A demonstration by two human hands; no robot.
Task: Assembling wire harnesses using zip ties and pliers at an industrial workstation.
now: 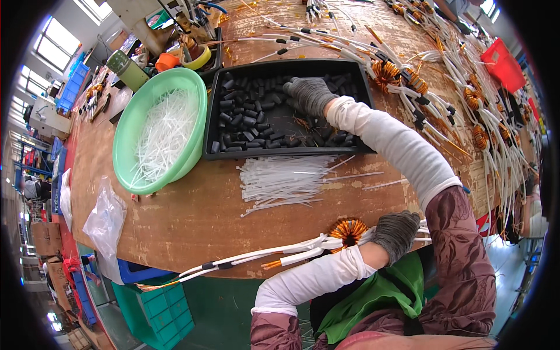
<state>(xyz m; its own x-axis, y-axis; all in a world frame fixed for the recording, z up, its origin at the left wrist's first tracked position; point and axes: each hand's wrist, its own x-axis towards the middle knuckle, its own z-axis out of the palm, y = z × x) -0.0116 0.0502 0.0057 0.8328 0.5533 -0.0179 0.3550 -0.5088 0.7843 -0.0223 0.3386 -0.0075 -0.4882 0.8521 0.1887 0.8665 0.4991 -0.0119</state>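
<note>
My left hand point(396, 236), in a dark grey glove, is closed around the white-sleeved leads of a copper-wound toroidal coil point(348, 233) at the table's front edge. Other white leads point(251, 255) of this coil stretch left, with black bands and bare copper-coloured ends. My right hand point(312, 96), gloved too, reaches into a black tray point(291, 155) of short black tubes point(248, 121). Its fingers curl down among the tubes, and their tips are hidden; what they hold, if anything, does not show.
Loose white cable ties point(283, 181) lie before the tray. A green basin point(121, 146) of cable ties stands left, near a clear plastic bag point(106, 216). Several wired coils point(386, 76) crowd the right side, with a red bin point(503, 65) beyond. A teal crate point(166, 315) sits below the table edge.
</note>
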